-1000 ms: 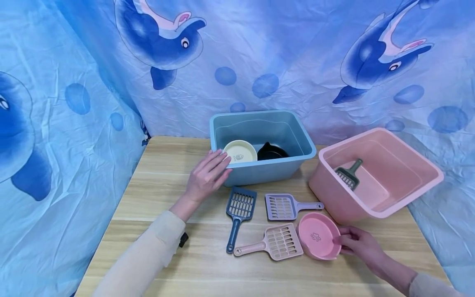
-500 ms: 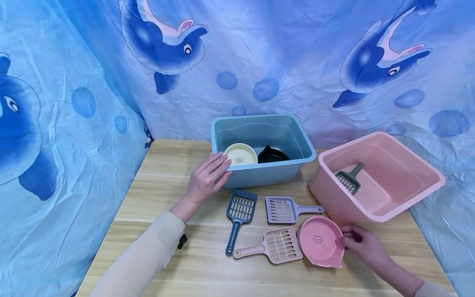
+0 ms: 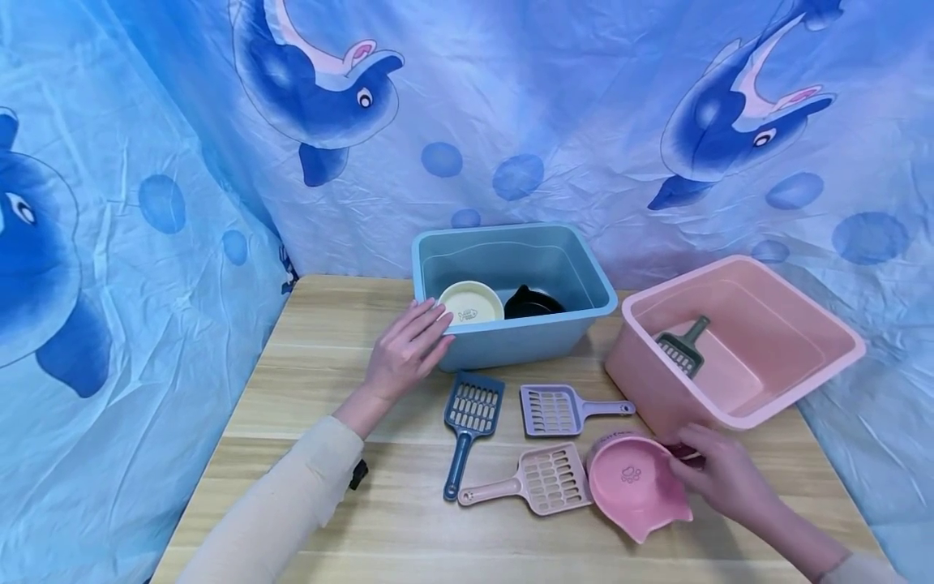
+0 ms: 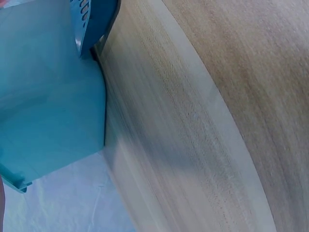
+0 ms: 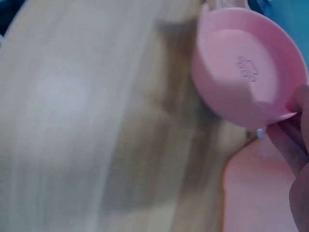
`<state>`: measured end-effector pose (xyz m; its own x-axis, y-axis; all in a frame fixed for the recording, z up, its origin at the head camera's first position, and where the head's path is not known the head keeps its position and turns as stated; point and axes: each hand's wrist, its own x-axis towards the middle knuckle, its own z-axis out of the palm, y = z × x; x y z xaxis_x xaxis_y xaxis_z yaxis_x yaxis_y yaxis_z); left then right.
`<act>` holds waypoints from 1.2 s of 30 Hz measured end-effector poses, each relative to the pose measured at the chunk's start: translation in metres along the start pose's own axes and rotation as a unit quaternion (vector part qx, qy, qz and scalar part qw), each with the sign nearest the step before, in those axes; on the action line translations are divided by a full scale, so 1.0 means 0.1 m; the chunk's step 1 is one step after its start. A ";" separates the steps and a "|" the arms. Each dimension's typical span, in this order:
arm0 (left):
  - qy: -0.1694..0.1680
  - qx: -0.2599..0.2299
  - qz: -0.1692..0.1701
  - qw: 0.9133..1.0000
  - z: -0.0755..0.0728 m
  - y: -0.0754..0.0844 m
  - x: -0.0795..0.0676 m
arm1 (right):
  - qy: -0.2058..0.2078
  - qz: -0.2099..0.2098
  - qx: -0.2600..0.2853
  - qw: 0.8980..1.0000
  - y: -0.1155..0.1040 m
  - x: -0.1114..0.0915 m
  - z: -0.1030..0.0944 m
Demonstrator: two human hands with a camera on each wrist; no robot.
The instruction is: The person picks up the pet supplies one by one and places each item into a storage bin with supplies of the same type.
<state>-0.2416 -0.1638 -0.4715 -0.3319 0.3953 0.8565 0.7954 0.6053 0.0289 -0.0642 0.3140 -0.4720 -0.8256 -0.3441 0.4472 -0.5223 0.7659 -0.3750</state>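
Observation:
My right hand (image 3: pixel 718 470) pinches the rim of a pink pet bowl (image 3: pixel 629 496) between thumb and fingers. This bowl has two pointed ears and a paw print inside, and it is tilted; in the right wrist view the pink bowl (image 5: pixel 241 92) casts a shadow on the table. My left hand (image 3: pixel 404 349) rests with straight fingers over the near left corner of a blue bin (image 3: pixel 521 345). Inside that bin are a cream bowl (image 3: pixel 470 302) with a fish print, close to the fingertips, and a black bowl (image 3: pixel 535 302), partly hidden by the bin's front wall.
A pink bin (image 3: pixel 657 389) stands at the right with a dark green litter scoop (image 3: pixel 683 349) inside. Between the hands lie a blue scoop (image 3: pixel 473 414), a purple scoop (image 3: pixel 562 410) and a beige-pink scoop (image 3: pixel 547 483) on the wooden table (image 3: pixel 321 349). Printed dolphin cloth hangs behind.
The right hand has turned and tilted the pink bowl, so its pointed ears now face toward me and slightly right. The left hand has stayed on the blue bin.

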 end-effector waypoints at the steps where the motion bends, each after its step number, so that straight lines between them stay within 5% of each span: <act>1: 0.000 -0.001 -0.001 1.000 0.00 0.00 0.00 | 0.001 -0.021 -0.012 1.000 -0.01 0.03 -0.02; 11: 0.004 0.002 0.003 1.000 -0.02 0.01 0.03 | 0.016 -0.184 -0.096 0.978 -0.27 0.36 -0.17; 16: 0.002 0.006 0.003 1.000 -0.03 0.01 0.03 | 0.012 -0.228 -0.110 0.967 -0.46 0.56 -0.28; 29: -0.002 0.010 0.002 1.000 -0.04 -0.01 -0.01 | 0.014 -0.274 -0.106 0.956 -0.62 1.50 -0.78; 36: 0.011 0.003 0.011 1.000 -0.03 0.01 0.01 | -0.053 -0.191 -0.128 0.972 -0.58 2.02 -1.06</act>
<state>-0.2398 -0.1652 -0.4694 -0.3030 0.3935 0.8680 0.7995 0.6006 0.0068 -0.1778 0.2577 -0.2744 -0.6068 -0.6734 0.4222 -0.7359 0.6767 0.0217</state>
